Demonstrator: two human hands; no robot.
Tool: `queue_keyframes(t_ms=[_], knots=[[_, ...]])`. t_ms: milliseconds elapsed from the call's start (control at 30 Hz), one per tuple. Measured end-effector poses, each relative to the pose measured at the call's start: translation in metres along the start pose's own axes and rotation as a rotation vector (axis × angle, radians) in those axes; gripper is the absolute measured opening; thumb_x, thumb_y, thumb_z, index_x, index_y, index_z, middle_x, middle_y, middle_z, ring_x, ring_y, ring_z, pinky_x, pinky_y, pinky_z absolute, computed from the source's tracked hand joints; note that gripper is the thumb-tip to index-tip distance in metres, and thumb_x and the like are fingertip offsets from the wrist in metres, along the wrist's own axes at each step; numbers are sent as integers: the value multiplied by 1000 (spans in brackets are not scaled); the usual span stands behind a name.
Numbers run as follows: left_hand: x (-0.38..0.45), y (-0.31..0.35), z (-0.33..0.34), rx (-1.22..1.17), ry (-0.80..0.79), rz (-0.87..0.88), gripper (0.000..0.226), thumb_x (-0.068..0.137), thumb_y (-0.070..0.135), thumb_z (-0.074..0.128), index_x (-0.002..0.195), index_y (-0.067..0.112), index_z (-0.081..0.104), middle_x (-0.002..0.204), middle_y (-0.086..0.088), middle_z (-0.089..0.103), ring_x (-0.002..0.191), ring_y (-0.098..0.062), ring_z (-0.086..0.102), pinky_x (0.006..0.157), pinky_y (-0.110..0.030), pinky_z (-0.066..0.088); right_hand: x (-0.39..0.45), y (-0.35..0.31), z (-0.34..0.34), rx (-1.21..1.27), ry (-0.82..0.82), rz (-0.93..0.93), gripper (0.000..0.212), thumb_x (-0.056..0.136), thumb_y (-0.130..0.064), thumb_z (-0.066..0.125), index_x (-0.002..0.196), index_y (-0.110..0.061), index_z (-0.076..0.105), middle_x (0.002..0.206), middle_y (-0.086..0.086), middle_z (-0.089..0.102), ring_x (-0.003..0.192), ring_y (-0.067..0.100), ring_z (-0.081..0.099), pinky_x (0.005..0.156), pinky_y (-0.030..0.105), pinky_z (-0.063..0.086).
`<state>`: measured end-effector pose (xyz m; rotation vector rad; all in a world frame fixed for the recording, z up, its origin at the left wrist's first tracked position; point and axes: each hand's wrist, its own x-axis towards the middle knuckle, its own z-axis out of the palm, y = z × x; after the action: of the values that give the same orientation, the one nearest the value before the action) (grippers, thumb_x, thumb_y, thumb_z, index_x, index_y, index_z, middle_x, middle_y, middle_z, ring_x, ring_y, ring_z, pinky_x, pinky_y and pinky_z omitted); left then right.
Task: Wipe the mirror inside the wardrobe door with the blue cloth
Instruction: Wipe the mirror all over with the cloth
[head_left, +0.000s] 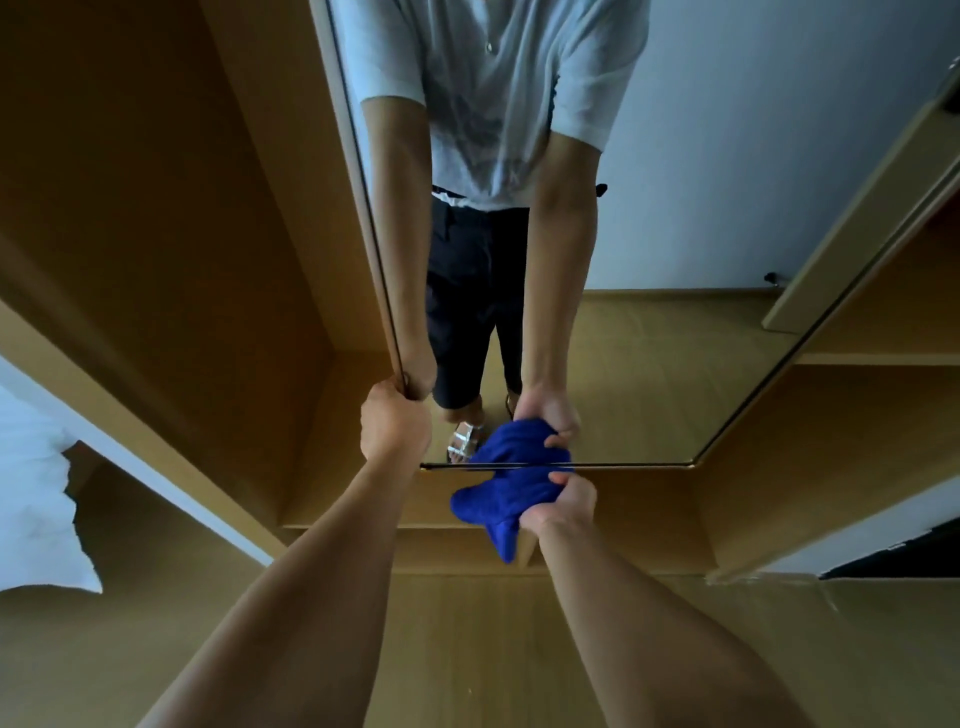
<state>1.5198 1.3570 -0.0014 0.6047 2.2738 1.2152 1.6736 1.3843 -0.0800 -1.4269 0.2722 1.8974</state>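
Right hand (563, 506) fingers are curled round the bunched, soft blue cloth (491, 506), which is pressed against the bottom edge of the smooth mirror (649, 322). Left hand (395, 423) fingers are wrapped round the thin lower left edge of the flat, pale wooden wardrobe door (382, 291).

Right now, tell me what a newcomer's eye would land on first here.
The blue cloth stands out, bunched in the right hand at the bottom edge of the mirror, low in the middle. Next, the left hand grips the door's edge beside it. The mirror fills the centre, reflecting the person's body and both arms.
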Motion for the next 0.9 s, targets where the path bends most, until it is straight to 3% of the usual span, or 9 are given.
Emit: queue_keyframes(t_ms=[67, 267, 400, 700, 833, 900], knots=[[0, 0, 1, -4, 8, -15, 48, 84, -7, 42, 126, 12, 51, 89, 3, 51, 94, -25, 53, 79, -35, 44, 0, -4, -6, 18, 8, -16, 63, 57, -1, 48, 119, -13, 51, 118, 12, 54, 109, 33, 54, 103, 45, 38], [-10, -3, -4, 24, 35, -42, 45, 83, -7, 41, 124, 10, 52, 92, -2, 54, 86, -22, 50, 81, -36, 48, -3, 5, -25, 8, -77, -14, 59, 65, -2, 44, 122, -16, 50, 125, 23, 52, 113, 46, 50, 103, 62, 32], [-20, -7, -10, 42, 33, -46, 43, 82, -7, 41, 121, 7, 53, 92, -4, 53, 87, -26, 52, 86, -43, 51, -7, 10, -35, 32, -58, 12, 61, 68, -2, 43, 127, -17, 47, 129, 21, 50, 119, 45, 47, 106, 60, 28], [-38, -13, -14, 1, 73, -60, 42, 85, -7, 43, 124, 6, 51, 94, -4, 53, 91, -24, 52, 75, -34, 44, -26, -10, -46, 164, 89, 61, 55, 77, -9, 44, 131, -20, 42, 137, 15, 45, 125, 37, 43, 108, 48, 31], [-38, -13, -14, 1, 75, -81, 44, 85, -8, 42, 127, 5, 50, 107, -12, 59, 98, -29, 55, 82, -39, 49, -22, -42, -73, 328, 70, -16, 48, 84, -15, 42, 131, -23, 42, 136, 14, 44, 126, 37, 41, 109, 51, 28], [-38, -12, -13, 8, 81, -86, 45, 86, -8, 42, 128, 5, 49, 113, -15, 60, 104, -32, 56, 86, -42, 50, -23, -60, -88, 326, 73, -90, 44, 80, -11, 44, 122, -23, 45, 133, 13, 45, 124, 37, 42, 106, 52, 30]])
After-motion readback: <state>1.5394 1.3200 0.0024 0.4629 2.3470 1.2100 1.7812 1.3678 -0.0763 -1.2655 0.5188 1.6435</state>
